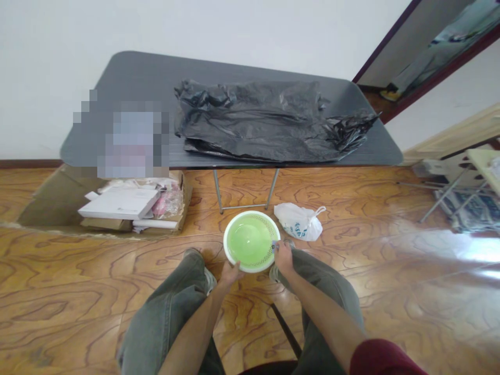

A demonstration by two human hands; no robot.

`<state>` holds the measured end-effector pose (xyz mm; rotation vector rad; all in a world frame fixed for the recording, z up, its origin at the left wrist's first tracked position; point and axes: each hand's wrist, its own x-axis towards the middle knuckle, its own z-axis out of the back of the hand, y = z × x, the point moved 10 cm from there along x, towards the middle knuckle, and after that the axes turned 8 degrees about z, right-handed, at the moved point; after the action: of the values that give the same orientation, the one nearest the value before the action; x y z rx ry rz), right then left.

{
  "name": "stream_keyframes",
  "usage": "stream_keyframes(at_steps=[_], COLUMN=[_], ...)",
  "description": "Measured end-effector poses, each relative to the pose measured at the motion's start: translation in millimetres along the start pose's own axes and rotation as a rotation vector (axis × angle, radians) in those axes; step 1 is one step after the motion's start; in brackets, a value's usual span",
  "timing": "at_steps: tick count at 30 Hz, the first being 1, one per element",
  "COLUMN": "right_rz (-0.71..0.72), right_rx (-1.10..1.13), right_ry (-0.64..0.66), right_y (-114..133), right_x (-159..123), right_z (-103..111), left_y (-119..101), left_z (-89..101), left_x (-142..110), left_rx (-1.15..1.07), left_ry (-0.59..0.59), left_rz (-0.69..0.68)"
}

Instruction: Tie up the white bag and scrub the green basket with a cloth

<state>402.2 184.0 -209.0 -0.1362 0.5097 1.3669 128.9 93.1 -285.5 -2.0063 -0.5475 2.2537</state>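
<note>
A round green strainer basket (pixel 250 240) with a white rim sits low between my knees, above the wooden floor. My left hand (pixel 231 273) grips its near rim from below, fingers closed on it. On the basket's right rim, the fingers of my right hand (pixel 283 256) pinch the edge. The basket looks empty inside. I am seated, and both of my legs in grey-green trousers frame the basket.
A dark folding table (pixel 133 83) stands ahead with a crumpled black plastic bag (pixel 269 122) spread over it. A white tied plastic bag (pixel 300 221) lies on the floor by the basket. An open cardboard box (pixel 58 200) with papers sits at the left. A doorway (pixel 429 57) is at the right.
</note>
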Motion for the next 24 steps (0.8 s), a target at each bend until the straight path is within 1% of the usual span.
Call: stream_keyframes(at_steps=[2, 4, 7, 9, 13, 17, 20, 24], right_rz=[-0.077, -0.097, -0.097, -0.078, -0.03, 0.018, 0.098, 0.211], right_rx=[0.063, 0.104, 0.155, 0.153, 0.086, 0.038, 0.02, -0.038], right_ry=[-0.043, -0.078, -0.075, -0.058, -0.013, 0.021, 0.032, 0.063], right_y=[-5, -5, -7, -9, -10, -2, 11, 29], right_x=[-15, -25, -26, -15, 22, 54, 70, 87], right_z=[-8, -16, -21, -15, 10, 31, 38, 38], left_y=[0, 0, 1, 1, 1, 2, 3, 6], left_z=[0.7, 1.2, 1.4, 1.3, 0.7, -0.5, 0.2, 2.0], left_x=[0, 0, 1, 3, 6, 8, 9, 13], left_rx=[0.011, 0.026, 0.056, 0.076, 0.106, 0.122, 0.133, 0.137], left_ry=[-0.003, 0.0, 0.007, 0.007, 0.005, 0.019, 0.03, 0.037], left_rz=[-0.002, -0.003, -0.003, -0.004, -0.006, -0.003, 0.002, 0.0])
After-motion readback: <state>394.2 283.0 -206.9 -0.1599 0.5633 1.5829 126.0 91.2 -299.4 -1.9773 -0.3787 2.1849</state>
